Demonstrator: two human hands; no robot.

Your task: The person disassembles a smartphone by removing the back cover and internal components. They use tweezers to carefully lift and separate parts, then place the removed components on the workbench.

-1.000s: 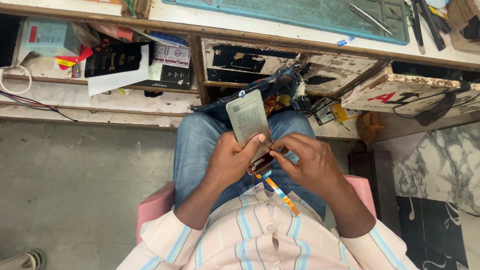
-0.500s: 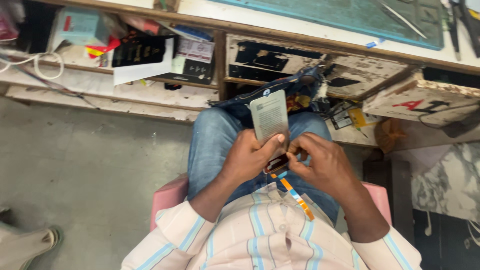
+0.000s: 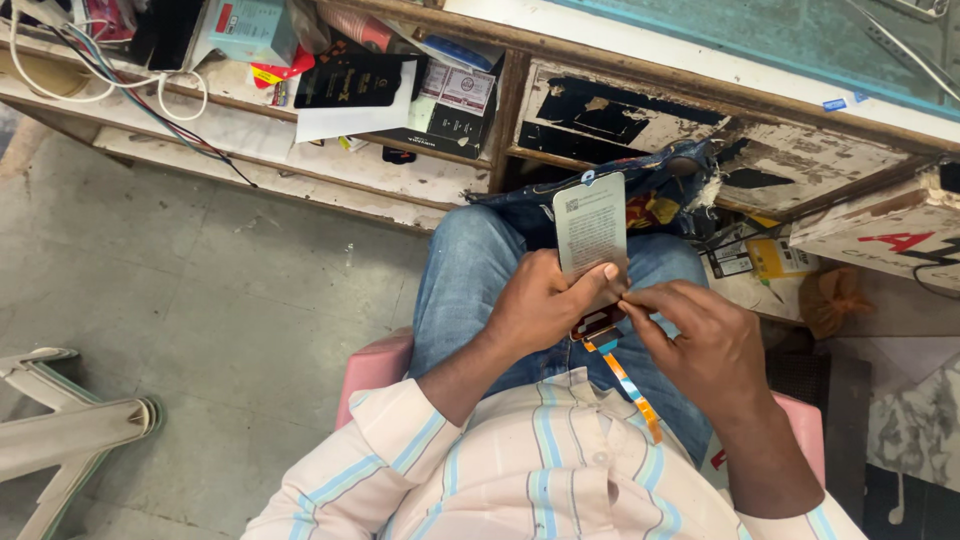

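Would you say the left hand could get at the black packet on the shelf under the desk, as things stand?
Probably not without letting go: the left hand is holding the grey panel over the lap, though nothing stands between it and the black packet.

bare floor point(image 3: 230, 300) open to the left, workbench drawers point(image 3: 640, 110) close ahead, cluttered shelf point(image 3: 330, 90) beyond

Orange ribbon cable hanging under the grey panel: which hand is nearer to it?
Right. The right hand pinches at the panel's bottom edge, directly beside the top of the orange ribbon cable. The left hand grips the grey panel higher up.
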